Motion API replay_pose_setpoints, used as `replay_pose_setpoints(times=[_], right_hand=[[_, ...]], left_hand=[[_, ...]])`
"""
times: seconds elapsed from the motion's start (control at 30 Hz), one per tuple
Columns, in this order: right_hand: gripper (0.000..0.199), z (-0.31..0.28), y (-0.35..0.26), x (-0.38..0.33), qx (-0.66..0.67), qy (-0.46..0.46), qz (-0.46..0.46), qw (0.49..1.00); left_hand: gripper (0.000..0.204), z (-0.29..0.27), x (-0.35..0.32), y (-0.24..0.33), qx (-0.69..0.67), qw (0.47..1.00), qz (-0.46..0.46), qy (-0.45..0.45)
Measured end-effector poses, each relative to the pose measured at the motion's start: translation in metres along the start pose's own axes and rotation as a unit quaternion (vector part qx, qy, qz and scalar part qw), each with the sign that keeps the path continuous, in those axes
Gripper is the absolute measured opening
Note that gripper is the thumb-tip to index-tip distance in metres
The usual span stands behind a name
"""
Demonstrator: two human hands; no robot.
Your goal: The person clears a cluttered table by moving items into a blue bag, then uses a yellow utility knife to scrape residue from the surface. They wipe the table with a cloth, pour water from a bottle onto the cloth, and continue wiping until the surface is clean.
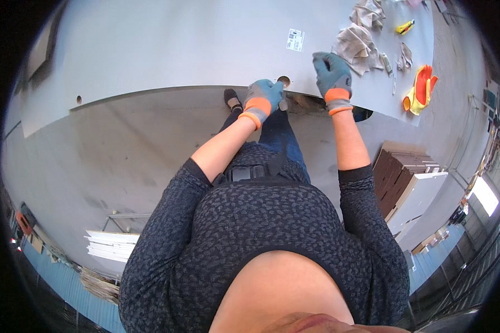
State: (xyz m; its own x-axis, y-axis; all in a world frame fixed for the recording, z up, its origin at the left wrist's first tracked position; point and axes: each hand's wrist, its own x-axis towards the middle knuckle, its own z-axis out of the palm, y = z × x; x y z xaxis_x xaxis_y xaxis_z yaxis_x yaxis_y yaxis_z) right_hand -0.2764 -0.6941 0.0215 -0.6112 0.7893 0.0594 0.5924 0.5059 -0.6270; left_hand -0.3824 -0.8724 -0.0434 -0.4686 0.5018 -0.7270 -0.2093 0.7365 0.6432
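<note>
A large pale grey panel (178, 50) lies in front of me, with a round hole (284, 81) near its close edge. My left hand (266, 93), in a grey-blue glove with an orange cuff, is closed at that edge just left of the hole. A small greyish piece (283, 104) shows below its fingers; I cannot make out what it is. My right hand (332, 73), gloved alike, is curled above the panel to the right of the hole. Its thumb and fingers form a ring, and anything inside is hidden. Crumpled beige rags (356, 47) lie just beyond it.
On the panel's right lie a yellow utility knife (405, 27), yellow-and-orange gloves (421, 90) and a slim white stick (394, 77). A white label (295, 40) sits on the panel. Brown and white boards (408, 183) stand at right; white boards (112, 245) are stacked behind left.
</note>
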Motion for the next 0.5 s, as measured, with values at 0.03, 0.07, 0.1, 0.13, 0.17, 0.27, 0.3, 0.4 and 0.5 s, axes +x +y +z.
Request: replay_pose_setpoints(times=[0.03, 0.07, 0.1, 0.13, 0.17, 0.27, 0.3, 0.4, 0.5], right_hand=[[0.027, 0.006, 0.015, -0.012, 0.012, -0.046, 0.07, 0.996], [0.033, 0.012, 0.038, -0.03, -0.006, -0.001, 0.083, 0.997], [0.035, 0.018, 0.055, -0.044, -0.016, 0.016, 0.098, 0.995], [0.035, 0.024, 0.063, -0.058, 0.026, 0.03, 0.137, 0.99], [0.035, 0.028, 0.064, -0.068, 0.07, 0.04, 0.173, 0.982], [0.034, 0.024, 0.064, -0.067, 0.052, 0.015, 0.241, 0.969], [0.035, 0.025, 0.07, -0.067, 0.031, 0.004, 0.22, 0.975], [0.034, 0.023, 0.088, -0.064, -0.042, -0.008, 0.136, 0.99], [0.033, 0.013, 0.054, -0.061, -0.046, -0.033, 0.162, 0.985]], left_hand=[[0.034, 0.002, 0.004, -0.01, -0.075, 0.996, -0.038, -0.01], [0.033, -0.004, -0.014, -0.002, -0.195, 0.979, -0.061, -0.027], [0.033, -0.008, -0.014, -0.01, -0.244, 0.967, -0.06, -0.042], [0.034, -0.01, -0.012, -0.025, -0.292, 0.953, -0.061, -0.059], [0.035, -0.017, -0.012, -0.037, -0.341, 0.935, -0.061, -0.07], [0.032, -0.038, -0.011, -0.06, -0.279, 0.952, -0.065, -0.108], [0.029, -0.044, -0.012, -0.069, -0.265, 0.956, -0.066, -0.109], [0.033, -0.051, -0.009, -0.118, -0.214, 0.968, -0.117, -0.061], [0.032, -0.048, -0.013, -0.175, -0.271, 0.948, -0.165, 0.018]])
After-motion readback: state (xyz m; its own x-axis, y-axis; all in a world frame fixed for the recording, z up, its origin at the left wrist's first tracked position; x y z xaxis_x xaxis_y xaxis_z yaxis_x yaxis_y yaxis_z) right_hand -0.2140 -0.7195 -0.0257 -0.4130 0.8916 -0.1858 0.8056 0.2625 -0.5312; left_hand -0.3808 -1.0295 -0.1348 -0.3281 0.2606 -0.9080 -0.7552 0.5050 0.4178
